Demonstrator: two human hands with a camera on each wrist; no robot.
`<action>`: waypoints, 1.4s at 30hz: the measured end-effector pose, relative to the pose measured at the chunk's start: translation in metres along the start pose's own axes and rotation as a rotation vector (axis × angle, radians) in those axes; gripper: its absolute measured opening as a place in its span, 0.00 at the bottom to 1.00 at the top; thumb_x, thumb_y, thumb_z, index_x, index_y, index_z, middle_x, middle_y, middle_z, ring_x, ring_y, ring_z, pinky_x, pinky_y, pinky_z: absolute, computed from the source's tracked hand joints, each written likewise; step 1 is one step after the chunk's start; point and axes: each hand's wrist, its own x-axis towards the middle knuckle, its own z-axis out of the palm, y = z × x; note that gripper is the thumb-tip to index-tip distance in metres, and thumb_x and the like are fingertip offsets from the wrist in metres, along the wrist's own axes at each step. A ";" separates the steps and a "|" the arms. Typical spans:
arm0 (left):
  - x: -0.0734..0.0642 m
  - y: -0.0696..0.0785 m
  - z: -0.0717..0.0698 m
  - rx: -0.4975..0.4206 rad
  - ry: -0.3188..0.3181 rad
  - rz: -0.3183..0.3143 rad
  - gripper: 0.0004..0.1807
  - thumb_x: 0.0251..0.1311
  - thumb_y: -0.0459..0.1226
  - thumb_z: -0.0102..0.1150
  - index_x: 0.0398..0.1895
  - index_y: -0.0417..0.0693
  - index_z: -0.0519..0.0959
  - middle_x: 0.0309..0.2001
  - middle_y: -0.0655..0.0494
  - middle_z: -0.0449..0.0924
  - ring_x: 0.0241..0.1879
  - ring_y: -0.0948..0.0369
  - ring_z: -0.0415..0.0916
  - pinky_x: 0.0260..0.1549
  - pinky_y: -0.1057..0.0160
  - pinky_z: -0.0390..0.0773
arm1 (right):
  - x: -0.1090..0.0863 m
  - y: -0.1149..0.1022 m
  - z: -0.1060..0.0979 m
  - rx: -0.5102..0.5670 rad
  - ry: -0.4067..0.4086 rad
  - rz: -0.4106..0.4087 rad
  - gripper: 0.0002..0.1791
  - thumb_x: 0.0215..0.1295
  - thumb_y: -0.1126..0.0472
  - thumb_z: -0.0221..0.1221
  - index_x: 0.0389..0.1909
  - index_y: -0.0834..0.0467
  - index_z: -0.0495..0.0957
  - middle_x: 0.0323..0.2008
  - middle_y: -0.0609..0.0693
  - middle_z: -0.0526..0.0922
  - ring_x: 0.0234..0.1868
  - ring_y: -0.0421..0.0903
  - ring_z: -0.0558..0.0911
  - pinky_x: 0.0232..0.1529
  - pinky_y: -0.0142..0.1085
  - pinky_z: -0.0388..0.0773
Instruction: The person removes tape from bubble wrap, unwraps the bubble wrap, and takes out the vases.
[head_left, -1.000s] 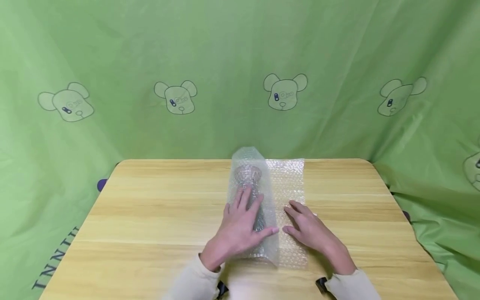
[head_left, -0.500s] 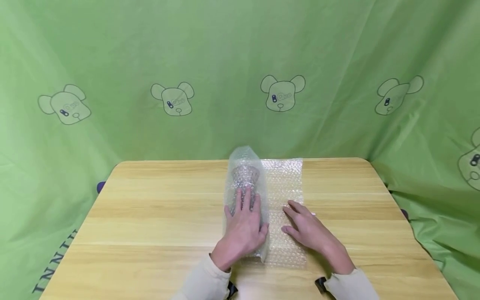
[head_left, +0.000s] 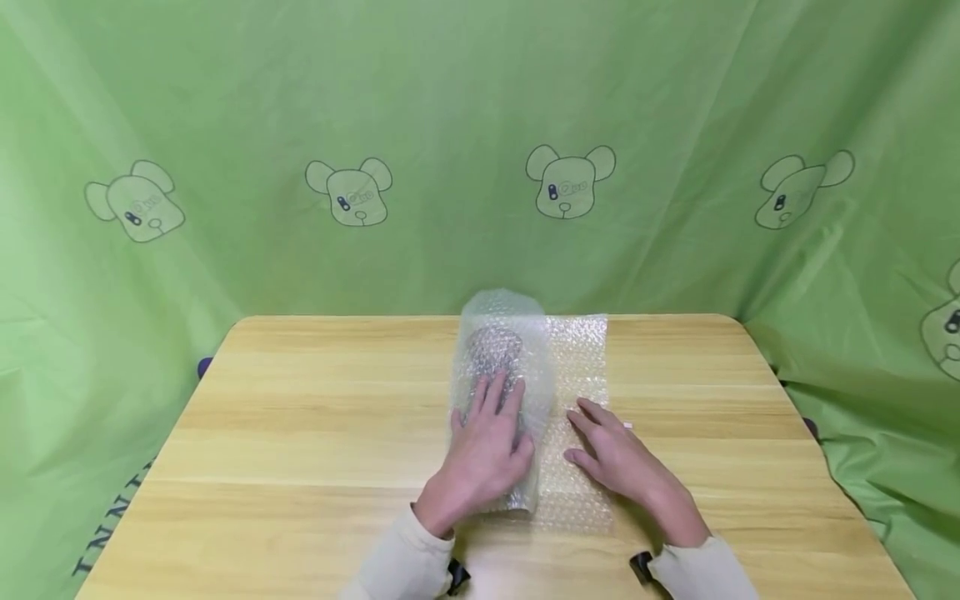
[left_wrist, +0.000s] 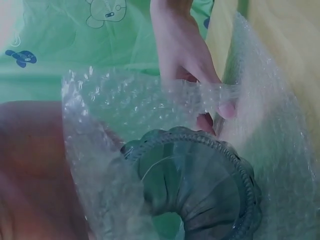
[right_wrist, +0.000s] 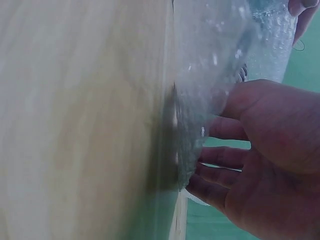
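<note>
A clear glass vessel (left_wrist: pixel 215 195) with a scalloped, ribbed rim lies on its side, wrapped over by bubble wrap (head_left: pixel 480 333). My left hand (head_left: pixel 483 454) rests on the wrap over the vessel's body in the head view, fingers extended away from me and thumb along its right side. To the right, a flat stretch of the same wrap lies on the table, and my right hand (head_left: pixel 618 458) touches it with loosely bent fingers. In the right wrist view, the right hand's fingers (right_wrist: pixel 220 155) lie against the wrap's edge.
The wooden table (head_left: pixel 300 442) has its far edge against a green curtain (head_left: pixel 450 100) printed with bear heads. A small white piece (head_left: pixel 628 426) shows beside the right hand. The wrap's far end reaches the table's back edge.
My left thumb has drawn in from the flap's right edge toward the vessel. The upper wrap first narrowed, then its far end spread rightward. The right hand stays in place.
</note>
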 end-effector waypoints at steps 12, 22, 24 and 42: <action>-0.007 -0.021 -0.014 -0.225 0.098 0.128 0.35 0.73 0.40 0.48 0.81 0.45 0.56 0.81 0.44 0.48 0.79 0.44 0.48 0.72 0.34 0.55 | -0.001 -0.001 0.000 0.002 -0.003 -0.009 0.33 0.68 0.58 0.67 0.67 0.72 0.71 0.71 0.74 0.64 0.69 0.72 0.67 0.65 0.65 0.69; -0.013 -0.051 -0.020 -0.427 0.293 0.142 0.32 0.70 0.31 0.47 0.78 0.39 0.60 0.78 0.45 0.58 0.77 0.50 0.56 0.75 0.47 0.57 | 0.001 -0.001 0.002 0.008 -0.003 -0.014 0.34 0.68 0.58 0.67 0.68 0.73 0.70 0.71 0.74 0.63 0.69 0.72 0.67 0.66 0.65 0.68; -0.014 -0.059 -0.019 -0.494 0.346 0.095 0.32 0.68 0.29 0.46 0.77 0.41 0.62 0.77 0.45 0.62 0.67 0.54 0.71 0.71 0.50 0.65 | 0.000 0.000 0.002 0.008 -0.002 -0.011 0.34 0.68 0.58 0.67 0.68 0.73 0.70 0.71 0.74 0.63 0.69 0.73 0.67 0.66 0.65 0.68; -0.035 -0.156 -0.038 -1.019 0.372 -0.346 0.47 0.68 0.24 0.37 0.84 0.71 0.40 0.77 0.35 0.54 0.68 0.38 0.64 0.64 0.40 0.71 | -0.002 0.003 0.003 0.002 -0.005 -0.022 0.34 0.68 0.57 0.67 0.68 0.73 0.70 0.71 0.75 0.63 0.69 0.73 0.67 0.66 0.65 0.68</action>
